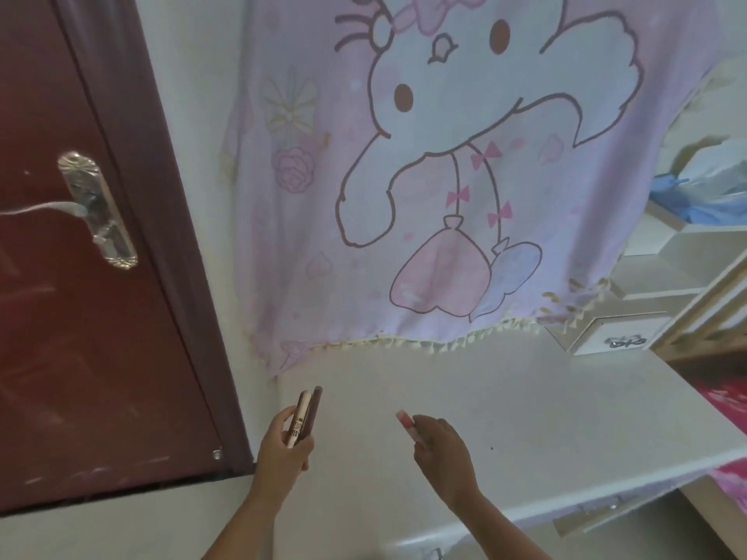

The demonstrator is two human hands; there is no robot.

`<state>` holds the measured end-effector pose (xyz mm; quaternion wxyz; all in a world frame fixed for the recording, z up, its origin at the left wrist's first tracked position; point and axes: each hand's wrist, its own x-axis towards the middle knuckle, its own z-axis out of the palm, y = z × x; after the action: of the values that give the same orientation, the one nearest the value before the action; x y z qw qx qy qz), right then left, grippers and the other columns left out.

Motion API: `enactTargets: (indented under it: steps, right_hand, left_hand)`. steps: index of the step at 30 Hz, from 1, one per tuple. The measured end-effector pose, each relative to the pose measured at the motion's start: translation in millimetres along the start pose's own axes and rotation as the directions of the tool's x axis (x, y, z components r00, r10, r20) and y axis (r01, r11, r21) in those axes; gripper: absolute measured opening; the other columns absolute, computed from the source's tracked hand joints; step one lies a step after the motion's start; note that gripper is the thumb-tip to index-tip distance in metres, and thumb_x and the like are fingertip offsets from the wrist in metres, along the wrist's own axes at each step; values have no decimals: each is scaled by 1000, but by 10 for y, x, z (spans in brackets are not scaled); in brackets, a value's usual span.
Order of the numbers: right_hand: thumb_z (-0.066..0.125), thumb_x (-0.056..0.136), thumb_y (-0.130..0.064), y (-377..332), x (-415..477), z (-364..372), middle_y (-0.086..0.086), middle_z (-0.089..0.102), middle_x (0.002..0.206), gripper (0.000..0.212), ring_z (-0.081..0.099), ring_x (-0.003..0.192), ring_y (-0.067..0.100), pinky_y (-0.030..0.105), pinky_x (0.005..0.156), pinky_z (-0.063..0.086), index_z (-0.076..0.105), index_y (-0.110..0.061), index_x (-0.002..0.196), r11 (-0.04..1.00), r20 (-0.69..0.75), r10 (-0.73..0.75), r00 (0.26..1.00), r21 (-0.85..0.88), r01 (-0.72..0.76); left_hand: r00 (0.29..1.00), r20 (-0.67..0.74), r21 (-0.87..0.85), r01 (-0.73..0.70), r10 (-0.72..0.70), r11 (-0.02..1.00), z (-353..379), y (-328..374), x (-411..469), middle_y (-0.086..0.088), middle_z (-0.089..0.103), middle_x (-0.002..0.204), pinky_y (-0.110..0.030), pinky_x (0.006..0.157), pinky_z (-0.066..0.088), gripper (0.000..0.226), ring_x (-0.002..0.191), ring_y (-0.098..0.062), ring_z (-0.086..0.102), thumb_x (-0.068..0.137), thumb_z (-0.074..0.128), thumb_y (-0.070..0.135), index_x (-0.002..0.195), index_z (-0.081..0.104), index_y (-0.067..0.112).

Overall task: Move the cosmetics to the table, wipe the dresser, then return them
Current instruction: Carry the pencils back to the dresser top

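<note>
Pink stick [405, 420], pinched in our right hand [440, 450], lower middle of frame, tip pointing up-left over the white dresser [525, 418]; left hand [285, 446] grips two slim tubes [305, 414] upright by its left edge.
</note>
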<state>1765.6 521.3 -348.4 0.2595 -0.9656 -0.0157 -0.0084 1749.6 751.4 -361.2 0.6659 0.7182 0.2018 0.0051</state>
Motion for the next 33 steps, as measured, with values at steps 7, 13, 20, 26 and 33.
enactTargets:
  steps: [7, 13, 20, 26, 33]
  right_hand:
    - [53, 89, -14, 303, 416, -4, -6, 56, 75, 11, 49, 73, 11, 13, 55, 33, 61, -21, 92, 995, 0, 92, 996, 30, -92]
    - [51, 88, -14, 173, 1052, 142, -1, 50, 72, 9, 46, 70, 17, 15, 51, 31, 59, -17, 87, 997, 72, 6, 997, 71, -11]
    - [46, 84, -7, 13, 1502, 330, -3, 47, 81, 22, 42, 75, 14, 14, 53, 29, 58, -16, 100, 990, 243, -117, 963, 109, 93]
    - [47, 87, -10, 8, 1636, 454, -4, 47, 83, 26, 44, 75, 12, 16, 56, 32, 58, -18, 109, 986, 300, -133, 945, 141, 94]
    - [48, 86, -8, 80, 1700, 483, -7, 44, 89, 37, 44, 79, 11, 19, 66, 33, 54, -22, 120, 986, 321, -108, 941, 155, 61]
  left_hand:
    - [994, -10, -21, 104, -104, 994, 276, -96, 311, -14, 50, 68, -16, 33, 33, 43, 44, -21, 40, 79, 55, -13, 111, 46, 15]
    - [984, -95, 7, 149, -148, 989, 445, -32, 597, -9, 54, 71, -21, 40, 36, 44, 40, -15, 44, 79, 56, -8, 112, 47, 19]
    - [966, -169, -30, 195, -197, 980, 634, 51, 872, -7, 53, 73, -18, 37, 35, 48, 37, -12, 43, 79, 55, -9, 120, 45, 14]
    - [959, -181, -22, 219, -219, 975, 719, 36, 1006, -10, 53, 74, -15, 35, 35, 48, 41, -15, 43, 81, 54, -10, 124, 44, 9]
    - [956, -184, 80, 247, -229, 966, 754, 2, 1300, -11, 54, 88, -14, 37, 38, 49, 49, -18, 44, 83, 54, -5, 127, 41, 10]
